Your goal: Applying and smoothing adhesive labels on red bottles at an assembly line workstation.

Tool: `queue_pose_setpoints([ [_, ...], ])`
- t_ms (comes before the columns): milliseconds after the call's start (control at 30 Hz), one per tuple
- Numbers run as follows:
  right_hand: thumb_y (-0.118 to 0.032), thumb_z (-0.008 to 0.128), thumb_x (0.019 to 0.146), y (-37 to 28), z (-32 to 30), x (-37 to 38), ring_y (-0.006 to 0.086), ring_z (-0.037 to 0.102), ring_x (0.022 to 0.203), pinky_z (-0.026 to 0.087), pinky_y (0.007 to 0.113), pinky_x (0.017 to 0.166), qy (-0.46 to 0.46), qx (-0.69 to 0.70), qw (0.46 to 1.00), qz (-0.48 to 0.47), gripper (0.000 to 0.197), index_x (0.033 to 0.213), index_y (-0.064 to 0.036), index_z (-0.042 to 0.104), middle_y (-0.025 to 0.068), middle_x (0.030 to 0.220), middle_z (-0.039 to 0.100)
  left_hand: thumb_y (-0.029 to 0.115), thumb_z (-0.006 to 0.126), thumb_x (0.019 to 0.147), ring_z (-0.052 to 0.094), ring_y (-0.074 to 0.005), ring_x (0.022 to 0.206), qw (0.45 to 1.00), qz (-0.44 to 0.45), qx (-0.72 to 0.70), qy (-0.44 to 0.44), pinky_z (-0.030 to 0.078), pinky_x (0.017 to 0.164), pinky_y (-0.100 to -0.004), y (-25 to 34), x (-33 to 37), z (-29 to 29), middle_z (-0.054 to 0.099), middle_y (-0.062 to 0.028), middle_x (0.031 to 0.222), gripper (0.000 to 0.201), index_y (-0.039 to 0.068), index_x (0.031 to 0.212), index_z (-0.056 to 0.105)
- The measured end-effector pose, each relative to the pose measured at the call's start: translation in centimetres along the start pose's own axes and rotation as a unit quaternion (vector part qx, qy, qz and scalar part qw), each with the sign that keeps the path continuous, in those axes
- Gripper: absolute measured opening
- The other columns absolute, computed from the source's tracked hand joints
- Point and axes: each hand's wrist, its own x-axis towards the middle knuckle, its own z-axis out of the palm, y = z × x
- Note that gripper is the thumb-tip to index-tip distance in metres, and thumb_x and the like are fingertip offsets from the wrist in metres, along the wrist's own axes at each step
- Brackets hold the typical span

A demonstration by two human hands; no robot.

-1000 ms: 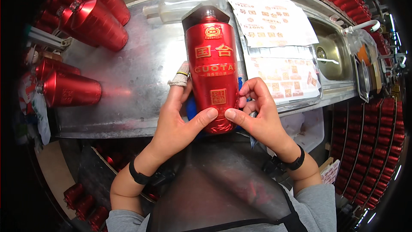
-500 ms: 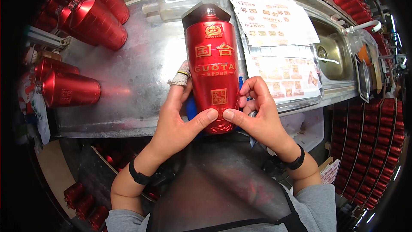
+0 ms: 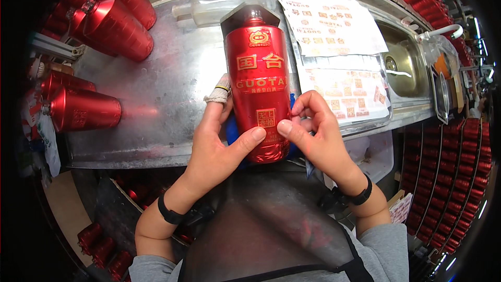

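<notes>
A glossy red bottle (image 3: 258,96) with gold raised lettering and a gold square emblem lies in front of me, its neck pointing away and its base toward me. My left hand (image 3: 214,133) grips its lower left side, thumb on the front face; a white cloth cover (image 3: 218,94) wraps one of its fingers. At the lower right side my right hand (image 3: 313,128) presses its thumb on the bottle's edge, with the other fingers curled beside it. Behind the neck is a dark angular holder (image 3: 229,21). Blue material (image 3: 233,132) shows under the bottle, mostly hidden.
Printed transfer sheets (image 3: 329,26) lie right of the bottle, before a metal sink (image 3: 402,62). A clear glass bottle (image 3: 232,5) lies at the back of the metal worktop (image 3: 172,89). Red bottles (image 3: 117,28) stand at left; more fill a rack (image 3: 443,177) at right.
My right thumb has slid from the front of the bottle toward its right edge and a little farther up. The left hand and the bottle have barely moved.
</notes>
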Motion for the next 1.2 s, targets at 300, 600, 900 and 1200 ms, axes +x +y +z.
queue_pose_setpoints([
  [300, -0.023, 0.084, 0.078, -0.3, 0.8, 1.4, 0.0029, 0.038, 0.068, 0.036, 0.019, 0.056, 0.035, -0.072, 0.996, -0.050, 0.044, 0.091, -0.0079, 0.045, -0.0036, 0.078, 0.044, 0.015, 0.076, 0.085, 0.037, -0.0269, 0.140, 1.000, 0.028, 0.006, 0.008, 0.029, 0.115, -0.0370, -0.1, 0.1, 0.0, 0.037, -0.0220, 0.149, 0.091, -0.010, 0.150, 0.017],
  [600, -0.023, 0.082, 0.081, 0.0, 0.9, 1.4, 0.0029, 0.038, 0.070, 0.037, 0.019, 0.059, 0.027, -0.043, 0.996, -0.069, 0.042, 0.092, -0.0078, 0.044, -0.0038, 0.078, 0.044, 0.016, 0.075, 0.086, 0.038, -0.0265, 0.140, 0.999, 0.032, 0.003, 0.008, 0.029, 0.115, -0.0368, -0.2, 0.2, 0.0, 0.038, -0.0222, 0.149, 0.089, -0.011, 0.150, 0.018],
  [900, -0.022, 0.081, 0.083, 0.2, 0.8, 1.5, 0.0026, 0.038, 0.069, 0.037, 0.019, 0.059, 0.018, -0.029, 0.998, -0.062, 0.041, 0.093, -0.0077, 0.044, -0.0041, 0.079, 0.044, 0.015, 0.074, 0.087, 0.035, -0.0263, 0.141, 0.999, 0.035, 0.003, -0.003, 0.027, 0.116, -0.0371, -0.3, 0.1, 0.0, 0.035, -0.0220, 0.151, 0.090, -0.010, 0.151, 0.016],
  [1200, -0.025, 0.084, 0.079, 0.8, 0.5, 1.1, 0.0041, 0.037, 0.070, 0.038, 0.020, 0.059, 0.014, -0.074, 0.994, -0.084, 0.047, 0.097, -0.0072, 0.044, -0.0019, 0.082, 0.043, 0.018, 0.072, 0.089, 0.032, -0.0295, 0.143, 0.999, 0.033, 0.020, -0.020, 0.024, 0.118, -0.0396, -0.6, -0.1, -0.7, 0.031, -0.0233, 0.153, 0.091, -0.009, 0.152, 0.012],
])
